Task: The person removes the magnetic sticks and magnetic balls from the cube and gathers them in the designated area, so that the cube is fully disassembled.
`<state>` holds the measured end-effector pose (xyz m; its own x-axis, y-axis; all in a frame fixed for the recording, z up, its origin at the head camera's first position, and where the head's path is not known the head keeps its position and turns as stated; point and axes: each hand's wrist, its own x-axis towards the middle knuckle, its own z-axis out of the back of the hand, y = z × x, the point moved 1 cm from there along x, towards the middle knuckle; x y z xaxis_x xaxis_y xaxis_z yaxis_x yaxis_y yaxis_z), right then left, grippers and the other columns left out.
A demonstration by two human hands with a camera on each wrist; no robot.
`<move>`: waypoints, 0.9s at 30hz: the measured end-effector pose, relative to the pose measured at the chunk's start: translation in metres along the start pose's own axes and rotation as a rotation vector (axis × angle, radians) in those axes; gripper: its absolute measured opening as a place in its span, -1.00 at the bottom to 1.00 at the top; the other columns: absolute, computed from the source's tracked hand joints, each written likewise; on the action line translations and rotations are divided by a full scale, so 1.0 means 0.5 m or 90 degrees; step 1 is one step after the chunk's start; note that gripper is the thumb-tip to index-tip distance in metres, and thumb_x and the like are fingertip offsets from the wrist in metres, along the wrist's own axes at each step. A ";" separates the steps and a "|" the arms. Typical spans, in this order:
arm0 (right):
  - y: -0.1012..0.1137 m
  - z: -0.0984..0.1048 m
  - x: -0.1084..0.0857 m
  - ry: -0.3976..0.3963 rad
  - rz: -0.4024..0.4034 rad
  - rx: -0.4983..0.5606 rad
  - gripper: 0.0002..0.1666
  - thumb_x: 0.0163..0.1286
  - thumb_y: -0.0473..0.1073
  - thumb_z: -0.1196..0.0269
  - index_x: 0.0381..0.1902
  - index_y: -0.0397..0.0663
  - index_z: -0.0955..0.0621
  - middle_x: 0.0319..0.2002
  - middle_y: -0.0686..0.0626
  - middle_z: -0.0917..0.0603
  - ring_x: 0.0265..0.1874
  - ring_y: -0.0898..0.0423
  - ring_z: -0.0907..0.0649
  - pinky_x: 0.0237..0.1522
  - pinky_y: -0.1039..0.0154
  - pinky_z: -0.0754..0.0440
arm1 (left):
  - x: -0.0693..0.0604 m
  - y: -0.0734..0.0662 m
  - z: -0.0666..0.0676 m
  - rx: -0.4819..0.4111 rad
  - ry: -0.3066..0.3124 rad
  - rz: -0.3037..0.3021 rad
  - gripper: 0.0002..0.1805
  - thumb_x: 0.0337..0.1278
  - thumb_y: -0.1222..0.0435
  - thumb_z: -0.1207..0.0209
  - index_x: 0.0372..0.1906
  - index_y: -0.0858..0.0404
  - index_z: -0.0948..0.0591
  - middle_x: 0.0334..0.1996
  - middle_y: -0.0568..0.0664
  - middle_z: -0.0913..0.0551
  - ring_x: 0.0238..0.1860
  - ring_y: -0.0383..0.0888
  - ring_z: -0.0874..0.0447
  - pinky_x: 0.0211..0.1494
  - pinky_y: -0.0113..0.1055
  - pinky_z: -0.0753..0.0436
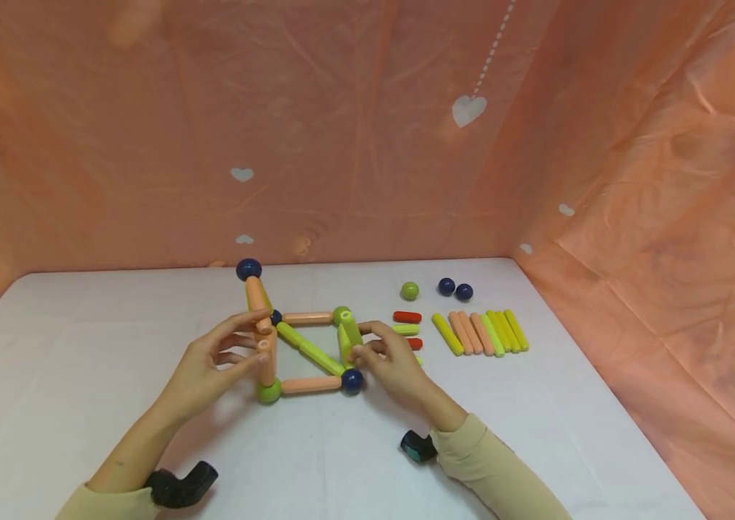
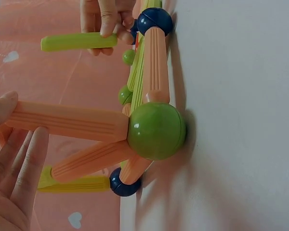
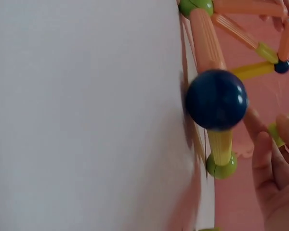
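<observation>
A frame of magnetic rods and balls lies on the table, with a green ball (image 1: 269, 391) at front left and a dark blue ball (image 1: 352, 380) at front right. A yellow-green rod (image 1: 311, 348) crosses it diagonally. My left hand (image 1: 214, 365) pinches the orange rod (image 2: 72, 120) that rises from the front-left green ball. Above the back-left corner sits another dark blue ball (image 1: 248, 269), with rods attached. My right hand (image 1: 396, 365) pinches a light green rod (image 2: 77, 42) over the frame's right side; whether its lower end touches anything cannot be told.
To the right lie short red rods (image 1: 407, 317) and light green ones. Beyond them is a row of longer rods (image 1: 476, 334) in yellow, orange and green. A loose green ball (image 1: 410, 291) and two dark blue balls (image 1: 446, 287) rest behind. An orange curtain (image 1: 367, 144) hangs along the back.
</observation>
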<state>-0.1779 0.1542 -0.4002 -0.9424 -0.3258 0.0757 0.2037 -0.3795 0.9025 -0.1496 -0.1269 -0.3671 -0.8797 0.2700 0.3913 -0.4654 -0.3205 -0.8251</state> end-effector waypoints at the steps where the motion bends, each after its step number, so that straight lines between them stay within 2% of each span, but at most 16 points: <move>1: -0.003 0.004 0.000 -0.009 -0.004 0.008 -0.64 0.41 -0.26 -0.16 0.14 -0.16 -0.47 -0.23 -0.18 -0.72 -0.23 0.04 -0.74 -0.01 0.21 -0.65 | 0.000 0.000 -0.001 0.000 0.000 -0.001 -0.42 0.08 0.47 -0.29 0.26 0.24 -0.46 -0.04 0.09 -0.58 -0.18 -0.42 -0.60 -0.21 -0.48 -0.67; 3: -0.008 0.011 -0.001 -0.027 -0.005 0.011 -0.62 0.40 -0.25 -0.18 0.15 -0.15 -0.47 -0.25 -0.18 -0.74 -0.20 0.00 -0.74 0.05 0.17 -0.61 | 0.001 0.001 -0.001 -0.001 -0.001 -0.005 -0.42 0.08 0.47 -0.29 0.25 0.25 -0.46 -0.04 0.09 -0.58 -0.18 -0.42 -0.60 -0.21 -0.48 -0.67; 5: -0.013 0.020 -0.002 -0.047 0.000 0.016 -0.60 0.39 -0.24 -0.18 0.17 -0.18 -0.48 -0.24 -0.20 -0.75 -0.18 -0.04 -0.73 0.05 0.21 -0.58 | 0.001 0.002 -0.002 -0.003 -0.002 -0.007 -0.43 0.08 0.47 -0.29 0.25 0.26 -0.46 -0.04 0.10 -0.59 -0.18 -0.42 -0.60 -0.22 -0.48 -0.67; 9: -0.021 0.043 -0.006 -0.091 0.011 0.042 -0.60 0.38 -0.31 -0.18 0.15 -0.32 -0.48 -0.21 -0.32 -0.72 -0.13 -0.18 -0.70 -0.13 0.37 -0.61 | 0.001 0.003 -0.002 -0.005 -0.003 -0.008 -0.43 0.08 0.47 -0.28 0.25 0.24 -0.46 -0.04 0.11 -0.59 -0.19 -0.42 -0.61 -0.23 -0.48 -0.67; 12: -0.028 0.062 -0.011 -0.129 0.002 0.051 -0.61 0.34 -0.36 -0.20 0.11 -0.37 -0.49 -0.22 -0.36 -0.70 -0.15 -0.24 -0.69 -0.22 0.37 -0.66 | 0.001 0.004 -0.003 -0.004 -0.001 -0.008 -0.42 0.09 0.46 -0.28 0.26 0.21 -0.46 -0.04 0.10 -0.59 -0.18 -0.42 -0.61 -0.22 -0.48 -0.67; 18: -0.043 0.101 -0.022 -0.190 -0.060 0.048 -0.62 0.34 -0.32 -0.22 0.10 -0.28 -0.54 -0.10 -0.31 -0.68 -0.12 -0.16 -0.69 -0.12 0.19 -0.71 | 0.002 0.004 -0.004 0.001 -0.004 -0.008 -0.41 0.06 0.47 -0.30 0.25 0.21 -0.47 -0.05 -0.04 -0.58 -0.18 -0.42 -0.59 -0.22 -0.49 -0.66; 22: -0.048 0.120 -0.030 -0.213 -0.102 0.026 -0.61 0.35 -0.26 -0.24 0.13 -0.17 -0.55 0.01 -0.21 -0.63 -0.06 -0.09 -0.68 -0.08 0.27 -0.65 | 0.003 0.003 -0.004 -0.002 -0.004 -0.010 -0.41 0.05 0.47 -0.30 0.25 0.22 -0.47 -0.06 -0.12 -0.58 -0.18 -0.42 -0.60 -0.22 -0.50 -0.66; 27: -0.057 0.143 -0.042 -0.227 -0.102 -0.002 -0.60 0.35 -0.24 -0.23 0.13 -0.18 -0.56 0.03 -0.14 -0.56 0.00 -0.05 -0.66 -0.02 0.33 -0.62 | 0.004 0.001 -0.005 -0.002 -0.003 -0.007 -0.42 0.07 0.47 -0.29 0.25 0.21 -0.47 -0.06 -0.08 -0.59 -0.18 -0.42 -0.60 -0.22 -0.50 -0.66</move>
<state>-0.1830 0.2339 -0.3970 -0.9953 0.0590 0.0764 0.0462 -0.4045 0.9134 -0.1512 -0.1242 -0.3677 -0.8747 0.2701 0.4025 -0.4752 -0.3145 -0.8217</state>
